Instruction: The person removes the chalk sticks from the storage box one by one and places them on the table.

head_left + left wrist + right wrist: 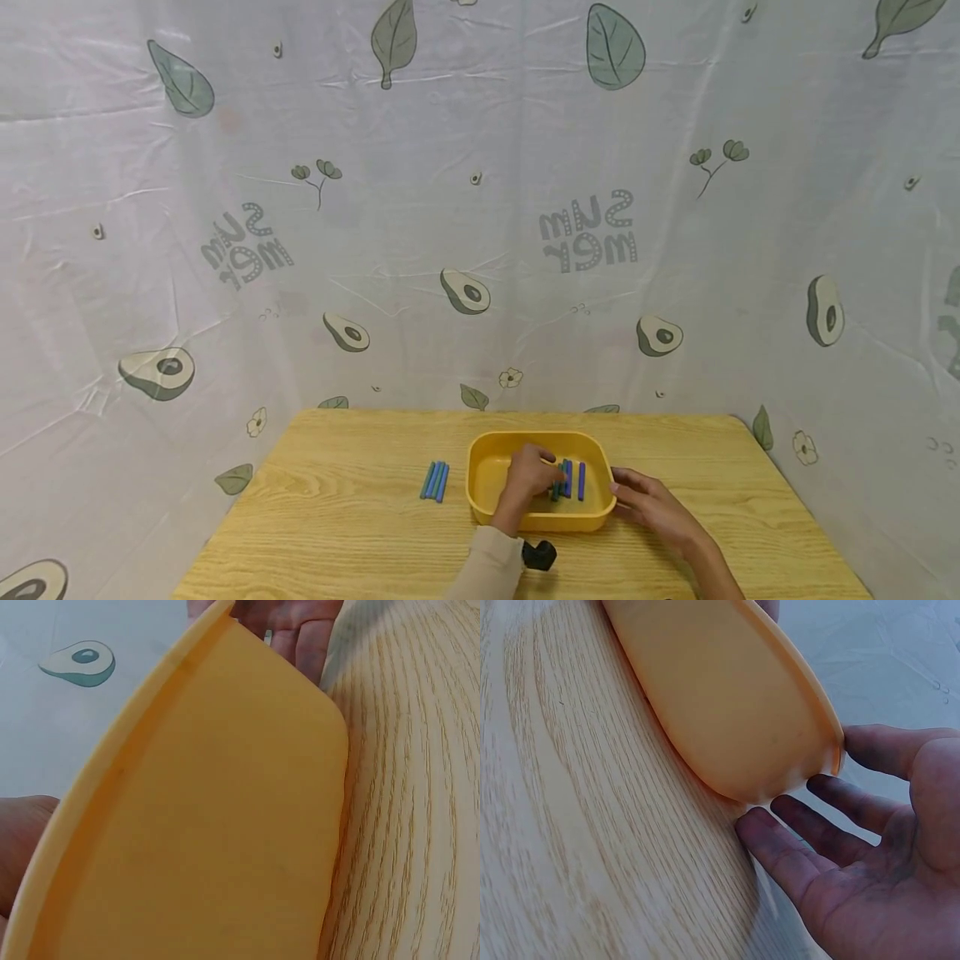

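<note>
My left hand point(531, 472) reaches down into the yellow plastic tray point(551, 523), its fingers bent around a dark green stick point(556, 492) whose ends show past the fingertips. Beside that stick lie blue point(568, 480) and purple point(581, 482) sticks on the tray floor. At the tray's right end, my right hand point(648, 504) holds the wall, thumb at the rim and fingers spread against the outside. The right wrist view shows the same thumb point(881, 748) on the rim. In the left wrist view the tray's outer wall point(217, 787) hides most of the left hand.
Several blue and green sticks point(434, 482) lie side by side on the wooden table point(337, 500), left of the tray. A pale curtain point(480, 208) with leaf and avocado prints hangs behind the table and along both sides.
</note>
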Available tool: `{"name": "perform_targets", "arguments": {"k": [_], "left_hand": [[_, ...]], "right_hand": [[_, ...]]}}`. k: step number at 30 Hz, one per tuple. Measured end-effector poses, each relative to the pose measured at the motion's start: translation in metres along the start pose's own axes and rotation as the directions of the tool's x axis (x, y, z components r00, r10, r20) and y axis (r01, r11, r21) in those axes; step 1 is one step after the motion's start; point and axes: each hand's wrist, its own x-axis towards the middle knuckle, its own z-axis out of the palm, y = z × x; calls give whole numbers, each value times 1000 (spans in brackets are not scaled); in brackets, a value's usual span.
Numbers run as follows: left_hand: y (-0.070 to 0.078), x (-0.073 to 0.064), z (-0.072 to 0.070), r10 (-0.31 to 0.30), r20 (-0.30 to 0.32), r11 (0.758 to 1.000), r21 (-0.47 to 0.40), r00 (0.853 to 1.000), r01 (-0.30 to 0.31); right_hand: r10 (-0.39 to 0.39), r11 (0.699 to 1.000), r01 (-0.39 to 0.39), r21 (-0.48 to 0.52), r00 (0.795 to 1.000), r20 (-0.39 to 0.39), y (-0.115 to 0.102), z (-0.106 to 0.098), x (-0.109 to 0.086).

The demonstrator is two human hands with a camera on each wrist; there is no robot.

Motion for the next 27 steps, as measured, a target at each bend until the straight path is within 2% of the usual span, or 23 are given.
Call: {"name": "perform_targets", "arguments": {"k": [18, 27], "left_hand": [[3, 1, 8, -29, -56, 990, 140, 998, 37], [-2, 6, 9, -27, -57, 987, 155, 998, 36]], "right_hand": [[-1, 1000, 1, -6, 1000, 5, 3, -1, 3], [25, 1000, -25, -12, 1000, -13, 1, -3, 3]]}}
